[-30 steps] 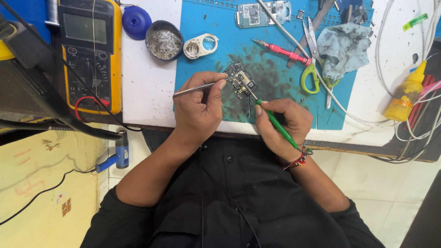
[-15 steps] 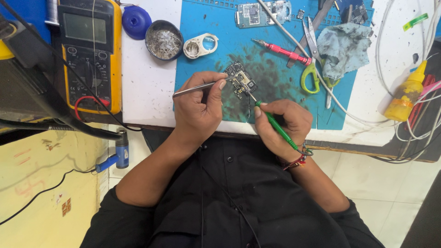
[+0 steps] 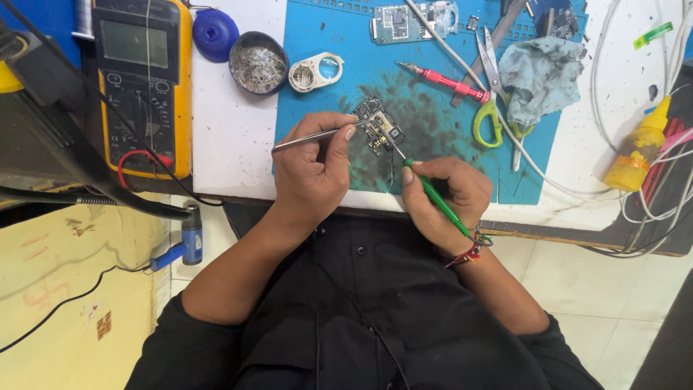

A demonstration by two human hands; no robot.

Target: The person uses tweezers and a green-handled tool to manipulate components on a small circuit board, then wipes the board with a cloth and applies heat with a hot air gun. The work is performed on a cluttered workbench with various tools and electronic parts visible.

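Note:
A small dark circuit board (image 3: 378, 124) lies on the blue work mat (image 3: 433, 137). My left hand (image 3: 316, 172) grips metal tweezers (image 3: 310, 137), whose tips reach the board's left edge. A thin green-handled tool (image 3: 435, 198) is pinched in my right hand (image 3: 442, 198). Its metal tip touches the board's lower right side. Both hands rest at the mat's near edge, close together.
A yellow multimeter (image 3: 142, 79) lies at the left. Beside it are a blue lid (image 3: 215, 33), a round tin of metal wool (image 3: 258, 63) and a white ring part (image 3: 315, 72). Another board (image 3: 411, 20), red screwdriver (image 3: 442, 80), yellow-handled scissors (image 3: 491, 101), grey cloth (image 3: 540, 72), yellow bottle (image 3: 639, 148) and cables (image 3: 650, 195) sit further right.

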